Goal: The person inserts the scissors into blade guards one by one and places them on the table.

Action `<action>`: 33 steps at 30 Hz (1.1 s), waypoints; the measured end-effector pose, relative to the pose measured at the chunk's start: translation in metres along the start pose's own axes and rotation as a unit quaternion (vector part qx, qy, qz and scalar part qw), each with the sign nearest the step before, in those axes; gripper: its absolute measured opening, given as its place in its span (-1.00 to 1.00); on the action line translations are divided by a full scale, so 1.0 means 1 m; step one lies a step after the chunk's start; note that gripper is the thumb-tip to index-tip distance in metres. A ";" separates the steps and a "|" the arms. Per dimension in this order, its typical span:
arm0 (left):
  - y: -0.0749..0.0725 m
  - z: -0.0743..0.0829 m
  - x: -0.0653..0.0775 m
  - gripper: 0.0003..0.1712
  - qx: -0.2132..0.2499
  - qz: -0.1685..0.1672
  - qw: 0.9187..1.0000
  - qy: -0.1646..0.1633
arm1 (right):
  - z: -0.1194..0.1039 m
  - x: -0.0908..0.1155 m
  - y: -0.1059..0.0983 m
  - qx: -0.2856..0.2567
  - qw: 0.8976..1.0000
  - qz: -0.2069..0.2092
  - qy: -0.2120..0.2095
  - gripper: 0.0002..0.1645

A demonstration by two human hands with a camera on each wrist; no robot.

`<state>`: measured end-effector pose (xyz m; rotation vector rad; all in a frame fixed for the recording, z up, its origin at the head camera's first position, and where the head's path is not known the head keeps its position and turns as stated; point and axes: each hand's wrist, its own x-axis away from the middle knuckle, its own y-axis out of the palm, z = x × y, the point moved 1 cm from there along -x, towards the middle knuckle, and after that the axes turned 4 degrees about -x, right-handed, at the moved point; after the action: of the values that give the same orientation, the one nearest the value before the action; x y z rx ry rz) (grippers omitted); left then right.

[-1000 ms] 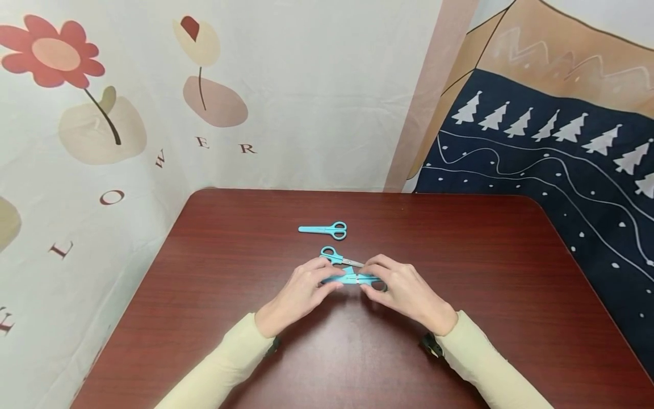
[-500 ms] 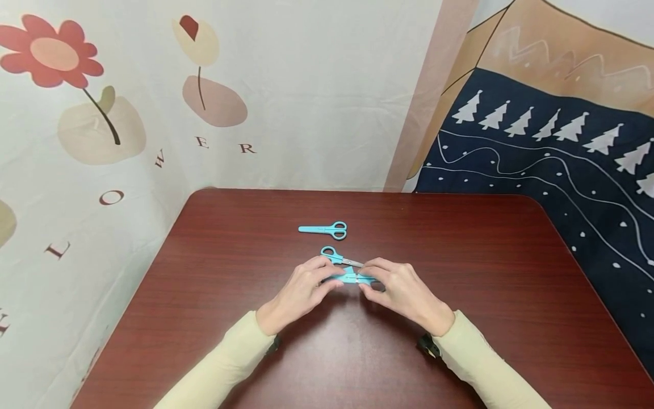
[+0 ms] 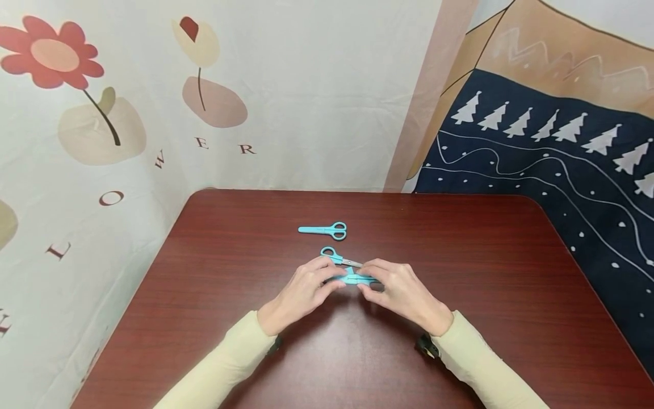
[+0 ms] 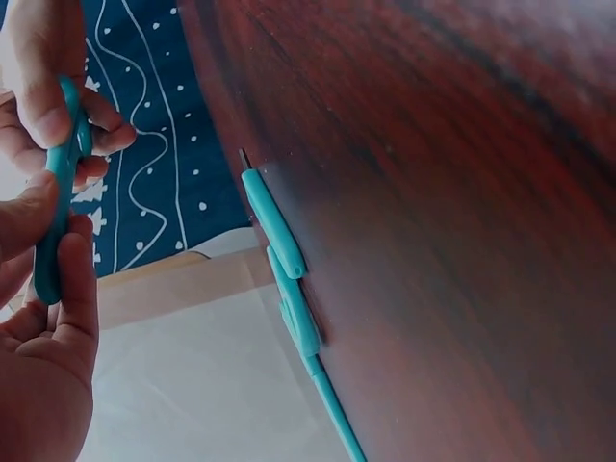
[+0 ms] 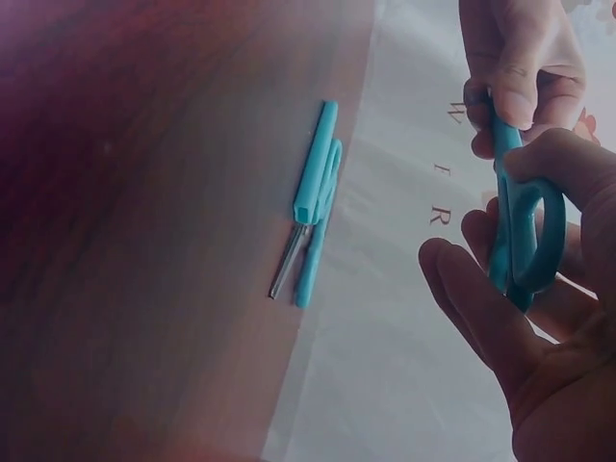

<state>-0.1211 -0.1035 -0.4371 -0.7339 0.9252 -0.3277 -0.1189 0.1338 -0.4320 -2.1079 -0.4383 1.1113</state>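
My left hand (image 3: 305, 287) grips the light-blue sheath of a pair of scissors (image 3: 364, 279), held level above the table. My right hand (image 3: 405, 288) pinches the handle end, its thumb beside the finger loops (image 5: 551, 231). No metal shows between sheath and handles. Just behind the hands lies a second pair of scissors (image 3: 333, 257) with its blades (image 5: 287, 265) bare. A loose blue sheath (image 5: 318, 159) lies in front of that pair; in the head view my left hand hides most of it. Farther back rests a third pair (image 3: 322, 230), sheathed, its loops to the right.
Everything lies on a dark red-brown wooden table (image 3: 245, 238) with rounded far corners. Behind its far edge hangs a pale cloth (image 3: 317, 113) printed with flowers and letters. A navy cloth (image 3: 531, 153) with white trees hangs at the right.
Between the held sheath and handles a gap with a strip of metal showed earlier; now it has closed. My hands have drawn slightly nearer each other. The other scissors have not moved.
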 end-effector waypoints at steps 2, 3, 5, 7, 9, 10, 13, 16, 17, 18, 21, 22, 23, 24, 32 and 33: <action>0.001 -0.001 0.001 -0.69 0.008 -0.002 1.000 -0.005 | -0.001 0.001 0.001 -0.001 1.000 -0.001 0.005 -0.71; 0.001 -0.001 0.002 -0.69 0.015 -0.004 1.000 -0.009 | -0.001 0.002 0.001 -0.003 1.000 -0.002 0.008 -0.71; 0.001 -0.001 0.002 -0.70 0.024 -0.007 1.000 -0.015 | -0.001 0.003 0.002 -0.008 1.000 -0.006 0.013 -0.71; 0.000 -0.001 0.003 -0.72 0.032 -0.011 0.999 -0.022 | -0.001 0.003 0.002 -0.011 1.000 -0.011 0.020 -0.72; 0.000 -0.001 0.003 -0.73 0.037 -0.015 0.999 -0.029 | -0.002 0.004 0.003 -0.010 1.000 -0.013 0.022 -0.71; -0.001 -0.001 0.003 -0.74 0.037 -0.017 0.999 -0.032 | -0.002 0.004 0.004 -0.009 1.000 -0.014 0.023 -0.72; -0.001 -0.001 0.004 -0.76 0.036 -0.024 0.998 -0.038 | -0.001 0.005 0.005 -0.007 1.000 -0.018 0.022 -0.71; -0.002 0.000 0.004 -0.78 0.031 -0.034 0.998 -0.042 | 0.000 0.006 0.006 -0.008 0.999 -0.023 0.023 -0.72; -0.002 0.000 0.004 -0.79 0.029 -0.036 0.998 -0.043 | 0.000 0.006 0.006 -0.008 0.999 -0.025 0.023 -0.72; -0.002 0.000 0.004 -0.79 0.028 -0.037 0.998 -0.043 | 0.000 0.006 0.006 -0.007 0.999 -0.026 0.024 -0.72; -0.002 0.000 0.004 -0.79 0.028 -0.042 0.998 -0.047 | 0.000 0.007 0.006 -0.005 0.999 -0.027 0.026 -0.72; -0.001 0.000 0.004 -0.79 0.028 -0.042 0.998 -0.047 | 0.000 0.007 0.005 -0.004 0.999 -0.028 0.027 -0.72; -0.001 0.000 0.004 -0.80 0.029 -0.043 0.997 -0.048 | -0.001 0.007 0.005 -0.003 0.999 -0.028 0.027 -0.72; -0.001 0.000 0.004 -0.80 0.030 -0.045 0.997 -0.049 | -0.001 0.007 0.005 -0.002 0.999 -0.029 0.028 -0.72; 0.001 0.000 0.002 -0.81 0.020 -0.058 0.997 -0.051 | 0.000 0.008 0.005 0.000 0.999 -0.026 0.026 -0.73; 0.001 0.000 0.002 -0.80 0.016 -0.059 0.997 -0.050 | 0.000 0.008 0.006 0.000 0.999 -0.025 0.024 -0.72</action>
<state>-0.1196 -0.1036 -0.4393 -0.7703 0.7827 -0.4050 -0.1147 0.1345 -0.4412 -2.1081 -0.4659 1.0293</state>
